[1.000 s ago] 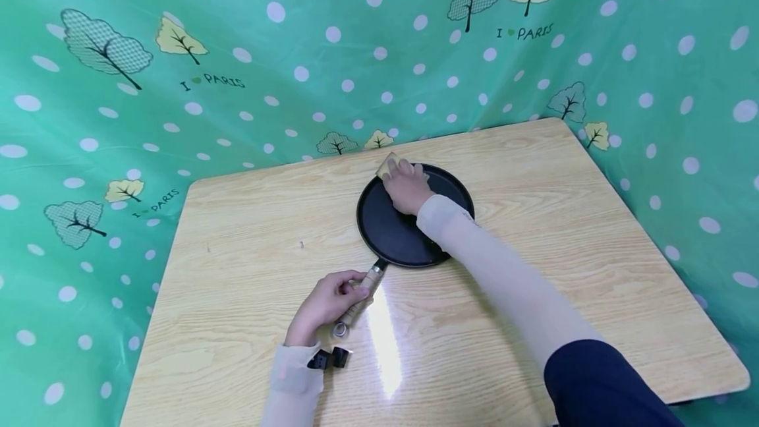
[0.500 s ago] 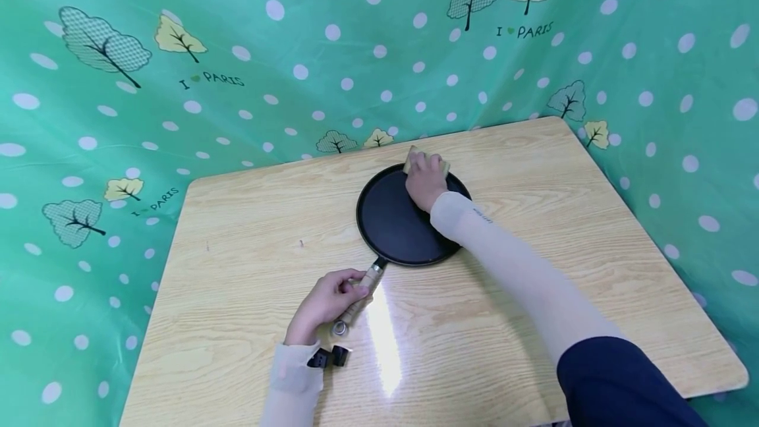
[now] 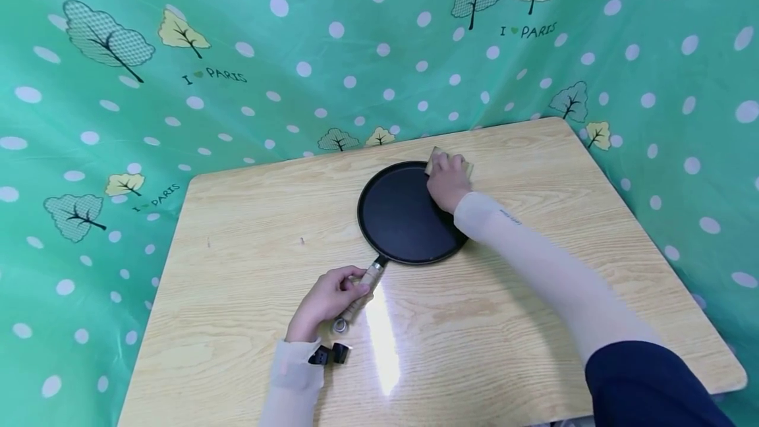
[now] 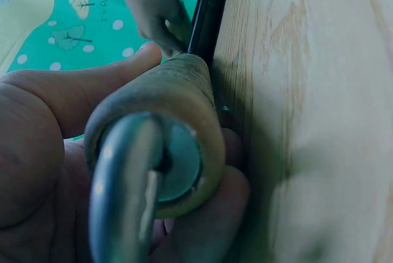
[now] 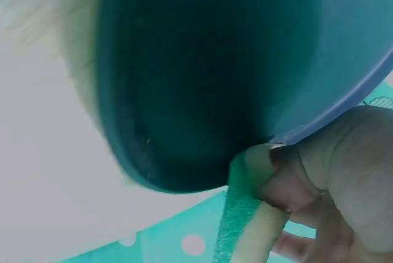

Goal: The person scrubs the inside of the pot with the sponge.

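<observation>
A round black frying pan (image 3: 409, 216) lies on the wooden table with its handle towards me. My left hand (image 3: 332, 298) grips the wood-look handle (image 3: 358, 298), thumb on one side and fingers on the other; the metal ring (image 4: 123, 189) at its end shows large in the left wrist view. My right hand (image 3: 449, 183) holds a sponge (image 3: 435, 158) at the pan's far right rim. In the right wrist view the sponge (image 5: 245, 220) has a green scouring side and a yellowish side, pinched between thumb and fingers, its green side against the rim.
The wooden table (image 3: 249, 236) has a green dotted curtain (image 3: 332, 71) behind it and along both sides. A small black device (image 3: 340, 353) sits at the left wrist, below the handle's end.
My right hand has moved right along the pan's far rim with the sponge, from the top towards the right. The left hand stays on the handle and the pan has hardly moved.
</observation>
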`<state>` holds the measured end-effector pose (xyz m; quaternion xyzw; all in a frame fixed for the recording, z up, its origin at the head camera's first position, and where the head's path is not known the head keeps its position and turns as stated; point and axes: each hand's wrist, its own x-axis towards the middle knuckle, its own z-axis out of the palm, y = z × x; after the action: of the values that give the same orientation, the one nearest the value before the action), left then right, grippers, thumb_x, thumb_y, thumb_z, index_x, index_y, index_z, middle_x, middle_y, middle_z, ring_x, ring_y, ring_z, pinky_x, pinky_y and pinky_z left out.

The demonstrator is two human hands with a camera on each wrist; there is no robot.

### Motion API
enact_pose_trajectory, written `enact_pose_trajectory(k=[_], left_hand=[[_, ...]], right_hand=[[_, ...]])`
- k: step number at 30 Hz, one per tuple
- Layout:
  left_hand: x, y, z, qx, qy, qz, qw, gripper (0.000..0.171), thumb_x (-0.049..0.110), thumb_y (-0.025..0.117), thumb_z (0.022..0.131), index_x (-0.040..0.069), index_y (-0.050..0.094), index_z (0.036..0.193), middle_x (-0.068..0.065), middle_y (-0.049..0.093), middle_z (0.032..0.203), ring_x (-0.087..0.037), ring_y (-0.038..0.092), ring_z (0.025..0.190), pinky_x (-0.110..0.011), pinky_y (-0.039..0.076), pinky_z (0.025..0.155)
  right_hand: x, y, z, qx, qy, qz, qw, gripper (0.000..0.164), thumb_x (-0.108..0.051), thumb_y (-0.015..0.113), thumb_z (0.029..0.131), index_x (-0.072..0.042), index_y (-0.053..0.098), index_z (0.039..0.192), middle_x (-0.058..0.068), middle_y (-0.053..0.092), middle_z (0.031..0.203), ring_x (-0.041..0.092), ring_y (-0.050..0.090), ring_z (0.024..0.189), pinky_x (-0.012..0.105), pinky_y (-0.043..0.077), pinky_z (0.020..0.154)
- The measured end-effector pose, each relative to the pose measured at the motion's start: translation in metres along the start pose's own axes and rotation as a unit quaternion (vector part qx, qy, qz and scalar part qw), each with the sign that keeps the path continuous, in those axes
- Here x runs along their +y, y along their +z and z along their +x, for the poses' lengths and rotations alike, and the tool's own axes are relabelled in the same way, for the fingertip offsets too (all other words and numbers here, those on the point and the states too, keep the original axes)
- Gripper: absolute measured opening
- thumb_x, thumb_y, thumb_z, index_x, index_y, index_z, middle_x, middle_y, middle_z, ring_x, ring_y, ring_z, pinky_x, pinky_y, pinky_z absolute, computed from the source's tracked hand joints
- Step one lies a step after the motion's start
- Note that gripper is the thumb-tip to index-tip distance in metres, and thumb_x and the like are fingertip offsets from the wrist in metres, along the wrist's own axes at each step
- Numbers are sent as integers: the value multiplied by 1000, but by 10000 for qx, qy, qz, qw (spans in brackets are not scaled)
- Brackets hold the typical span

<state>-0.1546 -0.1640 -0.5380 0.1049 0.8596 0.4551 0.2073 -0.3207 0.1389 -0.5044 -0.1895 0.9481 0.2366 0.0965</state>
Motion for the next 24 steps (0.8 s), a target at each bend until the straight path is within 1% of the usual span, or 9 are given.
enact_pose_trajectory(k=[5, 8, 13, 19, 24], left_hand=[[0, 0, 0, 24, 14, 15, 10000, 30, 18, 75, 99, 4, 72, 125, 1, 59, 74, -13, 54, 66, -28, 44, 65], [1, 0, 0, 34, -23, 11, 10000, 31, 19, 74, 99, 4, 72, 126, 1, 59, 74, -13, 53, 66, -28, 44, 65], [2, 0, 1, 15, -151, 86, 9998, 30, 20, 73, 100, 6, 72, 126, 0, 60, 75, -14, 55, 66, -30, 45, 66], [3, 0, 0, 3, -254, 147, 9996, 29, 21, 73, 101, 8, 71, 127, 0, 59, 74, -15, 54, 65, -32, 45, 65], [4, 0, 1, -1, -241, 141, 9996, 30, 20, 73, 101, 7, 70, 127, 0, 59, 74, -15, 54, 64, -31, 45, 64]], right_hand=[[6, 3, -15, 23, -40, -49, 10000, 33, -8, 48, 110, -2, 71, 133, 28, 49, 151, 43, 37, 128, 65, 34, 99], [7, 5, -24, 40, -49, -87, 9999, 32, -7, 48, 110, -2, 73, 130, 29, 51, 149, 44, 37, 126, 65, 33, 98], [7, 8, -39, 51, -59, -80, 9999, 31, -6, 49, 109, -1, 74, 126, 27, 56, 144, 43, 37, 123, 64, 33, 96], [8, 3, -56, -133, -124, 7, 9998, 27, -8, 54, 107, -5, 76, 122, 26, 60, 136, 40, 40, 113, 61, 36, 90], [8, -4, -69, -417, -170, 142, 9989, 29, -9, 54, 106, -7, 75, 126, 28, 61, 133, 40, 42, 109, 61, 39, 88]])
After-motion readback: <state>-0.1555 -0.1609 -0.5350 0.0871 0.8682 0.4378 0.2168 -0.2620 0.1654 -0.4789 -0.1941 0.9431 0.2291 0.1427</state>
